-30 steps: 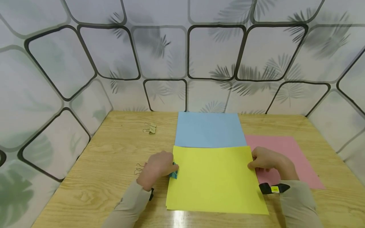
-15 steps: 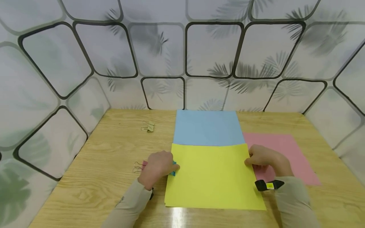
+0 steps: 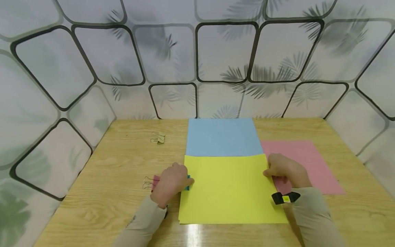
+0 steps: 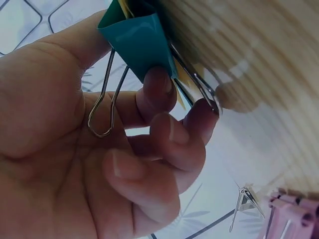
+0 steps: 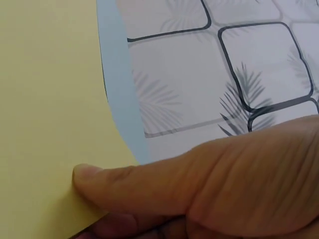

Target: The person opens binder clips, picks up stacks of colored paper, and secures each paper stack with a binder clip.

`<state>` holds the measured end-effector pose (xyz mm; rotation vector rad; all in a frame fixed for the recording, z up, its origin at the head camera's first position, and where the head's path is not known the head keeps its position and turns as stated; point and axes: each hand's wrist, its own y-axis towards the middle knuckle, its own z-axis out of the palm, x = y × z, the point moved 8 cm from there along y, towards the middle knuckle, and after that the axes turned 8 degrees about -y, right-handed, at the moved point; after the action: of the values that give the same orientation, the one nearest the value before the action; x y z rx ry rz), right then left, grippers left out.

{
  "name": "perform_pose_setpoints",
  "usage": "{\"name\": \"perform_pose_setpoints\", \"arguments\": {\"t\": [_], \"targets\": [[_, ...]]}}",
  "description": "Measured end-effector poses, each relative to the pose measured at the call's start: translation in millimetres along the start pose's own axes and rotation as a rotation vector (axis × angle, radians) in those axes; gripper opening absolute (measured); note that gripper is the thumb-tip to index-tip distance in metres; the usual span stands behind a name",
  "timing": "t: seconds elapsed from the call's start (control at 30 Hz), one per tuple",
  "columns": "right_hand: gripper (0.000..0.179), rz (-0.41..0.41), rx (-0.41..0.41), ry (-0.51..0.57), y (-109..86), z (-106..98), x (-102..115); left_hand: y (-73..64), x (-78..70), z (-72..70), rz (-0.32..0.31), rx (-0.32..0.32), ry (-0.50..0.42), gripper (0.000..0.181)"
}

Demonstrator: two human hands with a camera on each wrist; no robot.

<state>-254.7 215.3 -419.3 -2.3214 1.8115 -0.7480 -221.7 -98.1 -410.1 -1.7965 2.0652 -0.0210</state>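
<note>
A yellow sheet [image 3: 231,192] lies in front of me, its lower left corner showing another edge beneath. At its left edge my left hand [image 3: 171,182] grips a teal binder clip [image 4: 139,45]. The left wrist view shows yellow paper inside the clip's mouth and both wire handles standing out, with fingertips against the clip and one handle. My right hand [image 3: 288,168] pinches the sheet's right edge, thumb on top and fingers underneath, partly hidden. Behind the yellow sheet lies a blue sheet [image 3: 223,137], its near edge covered.
To the right, a pink sheet [image 3: 302,161] lies partly under the yellow one and my right hand. A pink binder clip [image 3: 155,181] sits just left of my left hand, and a pale yellow binder clip [image 3: 160,139] lies farther back. A patterned backdrop [image 3: 172,61] borders the table.
My left hand has shifted slightly right, uncovering more of the pink binder clip and hiding more of the teal one. The right hand keeps its pinch. The head view has drifted a little.
</note>
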Motion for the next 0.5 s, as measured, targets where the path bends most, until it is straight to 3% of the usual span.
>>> {"name": "perform_pose_setpoints", "arguments": {"t": [0.2, 0.37, 0.5], "targets": [[0.044, -0.03, -0.065, -0.06, -2.0, -12, 7, 1.9, -2.9, -6.3, 0.001, -0.02, 0.069, 0.046], [0.031, 0.016, -0.093, -0.106, -4.3, -12, 12, -0.3, -3.2, -7.2, 0.029, -0.041, 0.097, 0.054], [0.037, -0.004, -0.1, -0.093, -6.8, -17, 25, -4.2, -1.3, -4.4, 0.044, -0.061, 0.101, 0.057]]}}
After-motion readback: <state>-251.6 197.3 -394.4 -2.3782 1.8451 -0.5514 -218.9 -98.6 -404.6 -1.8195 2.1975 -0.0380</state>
